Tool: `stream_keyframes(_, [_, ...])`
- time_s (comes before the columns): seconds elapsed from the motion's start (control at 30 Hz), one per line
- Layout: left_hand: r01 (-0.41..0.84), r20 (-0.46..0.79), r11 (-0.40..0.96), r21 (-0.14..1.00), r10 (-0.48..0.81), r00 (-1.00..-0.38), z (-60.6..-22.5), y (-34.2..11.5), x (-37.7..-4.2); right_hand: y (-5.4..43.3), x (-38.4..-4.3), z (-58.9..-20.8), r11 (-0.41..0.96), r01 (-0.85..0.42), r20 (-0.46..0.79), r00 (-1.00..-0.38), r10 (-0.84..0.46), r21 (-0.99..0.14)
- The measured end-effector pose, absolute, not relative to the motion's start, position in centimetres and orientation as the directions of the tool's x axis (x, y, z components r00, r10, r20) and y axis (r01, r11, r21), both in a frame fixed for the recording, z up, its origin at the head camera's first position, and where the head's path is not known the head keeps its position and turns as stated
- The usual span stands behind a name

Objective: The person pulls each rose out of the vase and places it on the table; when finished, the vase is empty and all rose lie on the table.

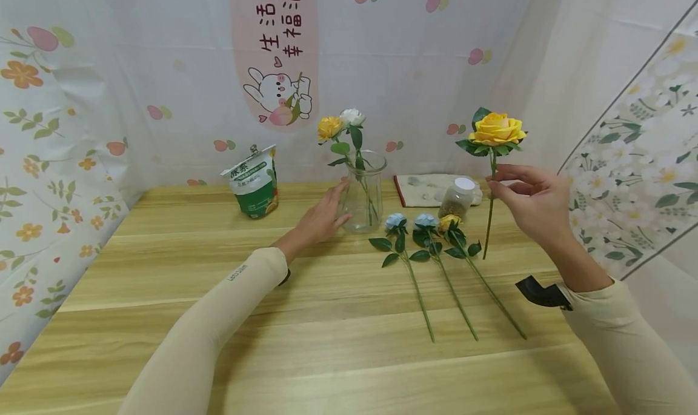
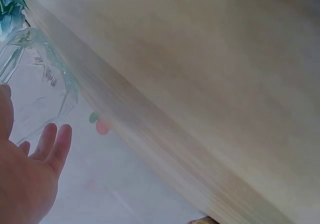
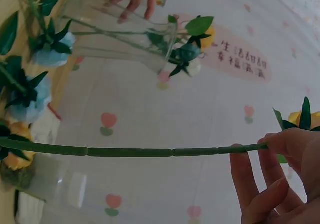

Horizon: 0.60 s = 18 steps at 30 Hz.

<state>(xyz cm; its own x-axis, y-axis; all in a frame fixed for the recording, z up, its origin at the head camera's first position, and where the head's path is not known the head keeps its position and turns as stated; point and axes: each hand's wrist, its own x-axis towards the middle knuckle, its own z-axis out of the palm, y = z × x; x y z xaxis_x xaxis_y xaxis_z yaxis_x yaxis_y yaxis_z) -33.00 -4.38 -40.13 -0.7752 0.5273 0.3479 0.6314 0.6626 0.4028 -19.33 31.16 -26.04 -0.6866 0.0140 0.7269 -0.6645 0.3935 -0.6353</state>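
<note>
A large yellow rose stands upright above the table at the right, its stem pinched by my right hand just below the leaves. The stem's lower end hangs free. My left hand is at the left side of a clear glass vase, fingers extended along the glass. In the left wrist view that hand has its fingers spread beside the vase. Inside the vase lean a yellow flower and a white flower, their heads above the rim.
Two blue roses and a smaller yellow rose lie side by side on the wooden table, stems toward me. Behind them are a white-lidded jar and a folded cloth. A green and white pouch stands back left.
</note>
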Motion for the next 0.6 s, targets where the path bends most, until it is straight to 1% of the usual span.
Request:
stream_keyframes(0.33, [0.639,0.349,0.647,0.415,0.536,-0.769,-40.2,-4.4,-33.0,34.3,-18.8,-28.4,0.594,-0.511,0.607,-0.793,-0.046,-0.622])
stream_keyframes(0.47, [0.647,0.361,0.648,0.402,0.537,-0.763,-40.1,-4.4,-33.2,35.3,-18.3,-28.8,0.651,-0.431,0.525,-0.849,-0.058,-0.625])
stream_keyframes(0.6, [0.644,0.357,0.648,0.407,0.537,-0.765,-40.0,-4.4,-33.4,36.0,-17.9,-29.0,0.722,-0.320,0.421,-0.906,-0.044,-0.613])
